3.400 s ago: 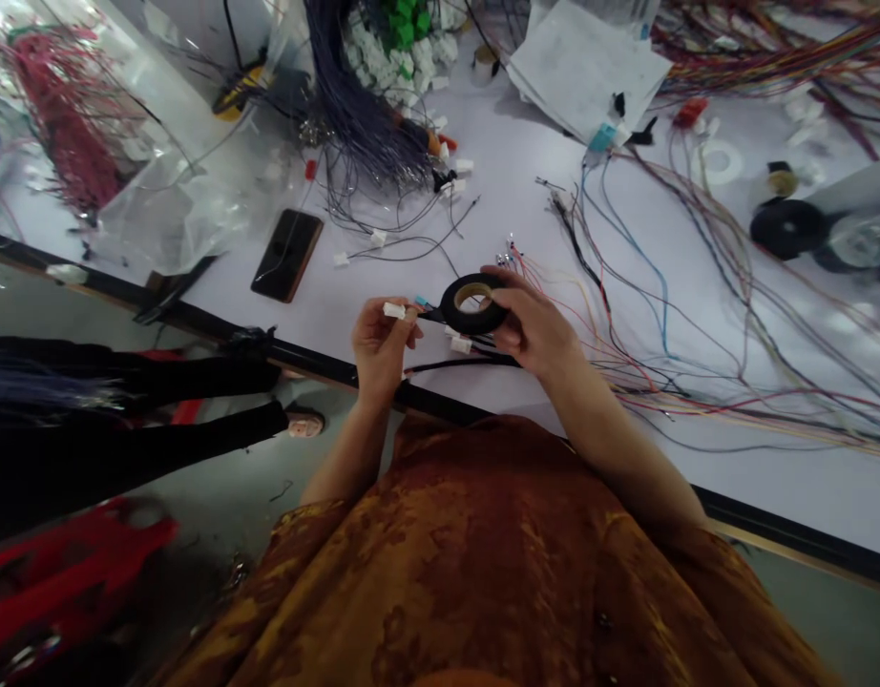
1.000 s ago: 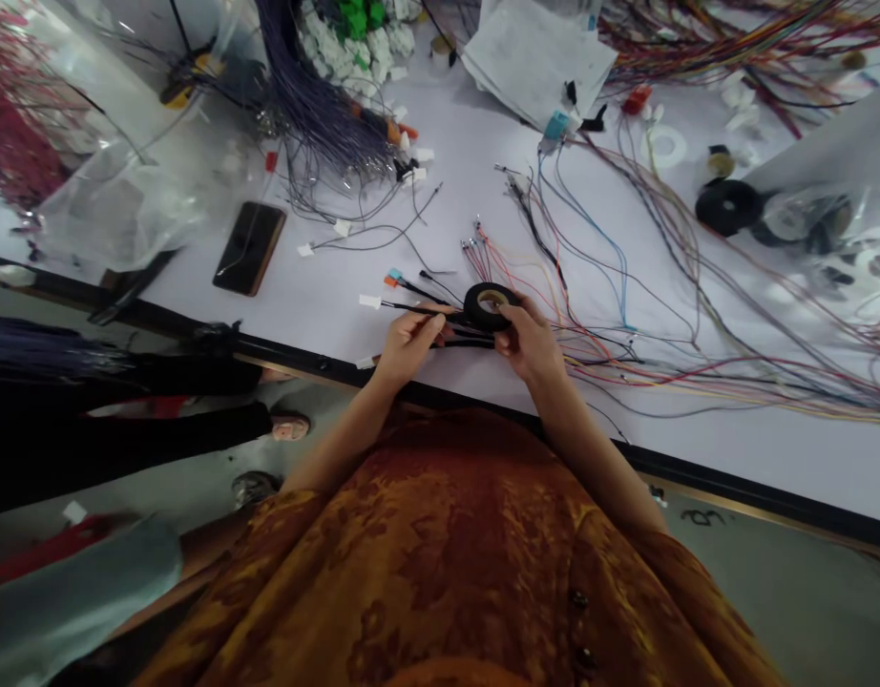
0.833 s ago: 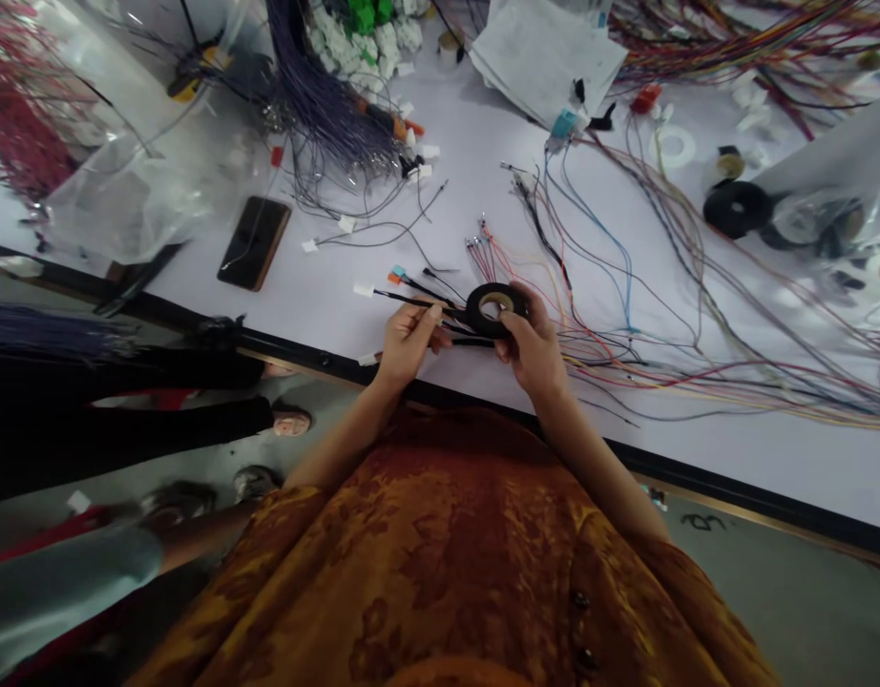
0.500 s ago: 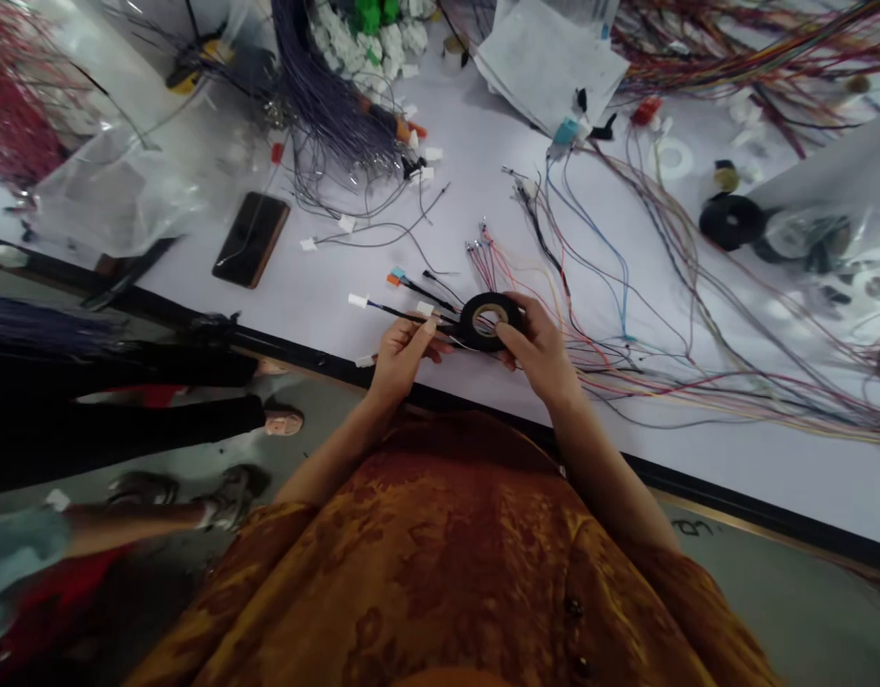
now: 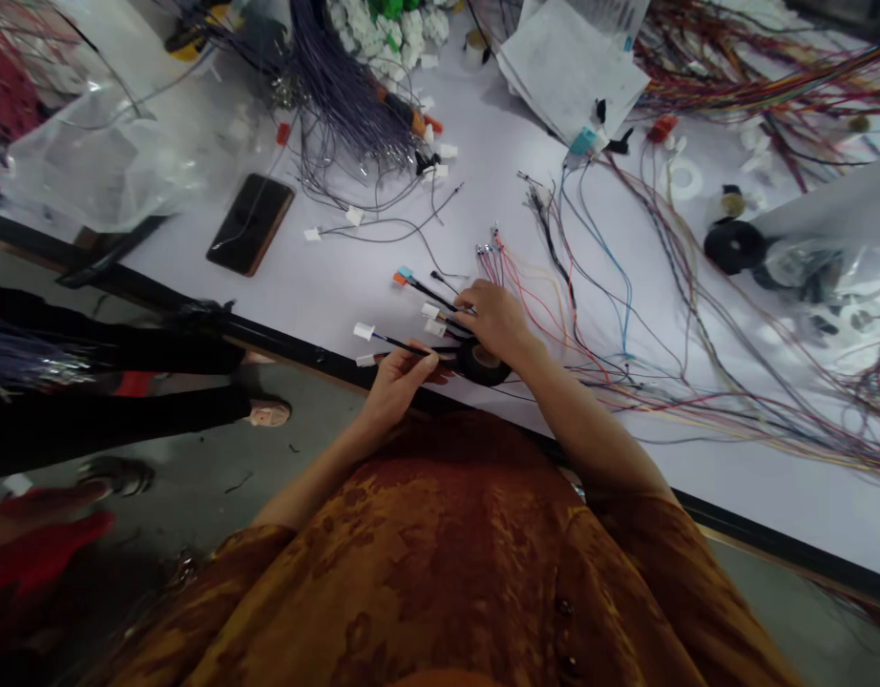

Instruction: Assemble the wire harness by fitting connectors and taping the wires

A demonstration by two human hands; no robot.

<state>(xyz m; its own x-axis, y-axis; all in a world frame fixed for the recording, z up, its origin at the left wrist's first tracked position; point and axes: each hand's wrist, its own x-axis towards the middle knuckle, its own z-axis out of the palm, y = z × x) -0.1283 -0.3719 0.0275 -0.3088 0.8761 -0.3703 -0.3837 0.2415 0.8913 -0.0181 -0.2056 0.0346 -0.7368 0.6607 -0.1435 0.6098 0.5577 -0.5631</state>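
My left hand (image 5: pixel 401 382) is closed at the table's edge, pinching a dark taped wire between thumb and fingers. That wire ends in a white connector (image 5: pixel 364 331). Just right of these fingers rests a roll of black tape (image 5: pixel 481 364), partly under my right wrist. My right hand (image 5: pixel 495 322) reaches over it, its bent fingers closed on black-wrapped wires of the same bundle. Beyond those fingers stick out an orange and blue connector pair (image 5: pixel 403 277) and small white connectors (image 5: pixel 432 320). The right fingertips are partly hidden.
A phone (image 5: pixel 250 224) lies left of the wires. Purple wires (image 5: pixel 346 95) are heaped behind, near a paper sheet (image 5: pixel 569 76). Loose coloured wires (image 5: pixel 698 410) run off to the right. Another black tape roll (image 5: pixel 733 246) lies there. Another person's foot (image 5: pixel 269 412) shows at left.
My right hand has let go of the tape roll and moved up and left onto the wires. The roll sits slightly lower. My left hand stays on the wire.
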